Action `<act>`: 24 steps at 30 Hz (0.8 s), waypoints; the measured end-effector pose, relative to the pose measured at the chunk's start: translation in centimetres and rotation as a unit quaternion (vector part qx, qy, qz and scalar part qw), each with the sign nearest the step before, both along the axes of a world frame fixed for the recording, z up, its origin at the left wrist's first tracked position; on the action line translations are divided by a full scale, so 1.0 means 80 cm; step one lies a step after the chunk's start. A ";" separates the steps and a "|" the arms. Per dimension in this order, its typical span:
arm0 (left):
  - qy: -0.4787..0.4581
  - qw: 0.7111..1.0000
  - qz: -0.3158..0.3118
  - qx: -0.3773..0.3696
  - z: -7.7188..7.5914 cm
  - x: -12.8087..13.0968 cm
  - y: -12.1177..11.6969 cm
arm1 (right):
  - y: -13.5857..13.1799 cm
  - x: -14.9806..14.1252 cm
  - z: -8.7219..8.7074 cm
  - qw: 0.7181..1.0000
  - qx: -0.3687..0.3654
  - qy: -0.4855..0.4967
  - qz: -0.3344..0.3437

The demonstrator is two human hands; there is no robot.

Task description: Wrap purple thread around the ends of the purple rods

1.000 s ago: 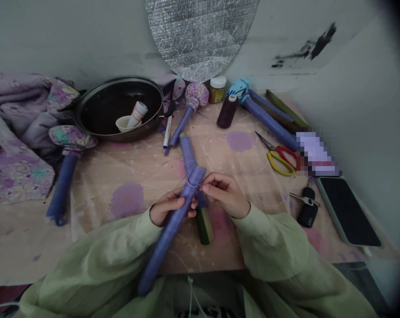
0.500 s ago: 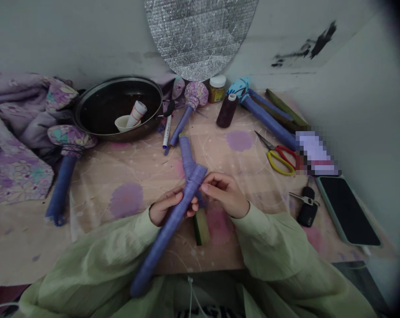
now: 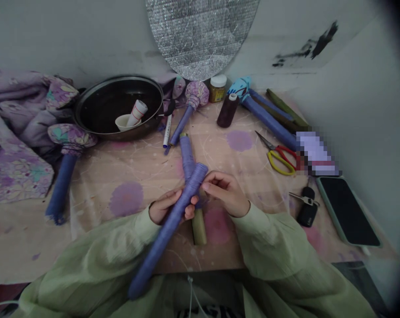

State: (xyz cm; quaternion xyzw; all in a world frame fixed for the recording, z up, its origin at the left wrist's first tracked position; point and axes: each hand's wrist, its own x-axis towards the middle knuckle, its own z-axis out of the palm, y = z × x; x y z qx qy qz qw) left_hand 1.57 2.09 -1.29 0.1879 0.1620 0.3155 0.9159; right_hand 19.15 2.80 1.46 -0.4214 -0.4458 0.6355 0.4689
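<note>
My left hand (image 3: 169, 205) is closed around a long stick wrapped in purple thread (image 3: 165, 236), which slants from my lap up to the right. My right hand (image 3: 224, 192) pinches thumb and forefinger together beside the stick's upper end; whatever is between the fingertips is too fine to make out. Under the held stick lies a second purple-wrapped stick (image 3: 187, 154) on the flowered tablecloth (image 3: 97, 238). A pale greenish bare piece (image 3: 199, 227) pokes out below my left fingers, its upper part hidden.
A black pan (image 3: 103, 110) holding a white cup (image 3: 122, 123) stands at the back. Cloth-headed purple sticks (image 3: 63, 183) lie left and behind. A dark thread spool (image 3: 228, 111), scissors (image 3: 279, 157), keys (image 3: 307, 207) and a phone (image 3: 349, 212) are to the right.
The held stick has rolled slightly in my left hand, and its wrapping looks smoother near the upper end. My right hand has shifted only a little.
</note>
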 end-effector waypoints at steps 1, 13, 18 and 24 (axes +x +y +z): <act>0.000 1.000 -0.003 0.002 0.003 0.000 0.000 | 0.000 0.000 0.000 1.000 0.001 -0.001 0.001; -0.039 0.998 -0.044 -0.028 0.016 -0.009 0.002 | 0.000 0.001 -0.005 1.000 0.005 -0.004 -0.002; -0.043 0.997 -0.067 -0.017 0.009 -0.009 0.001 | 0.000 0.001 -0.006 1.000 0.021 -0.006 0.015; -0.082 0.987 -0.130 -0.042 0.009 -0.009 -0.001 | 0.001 0.002 -0.015 0.998 0.035 0.020 0.049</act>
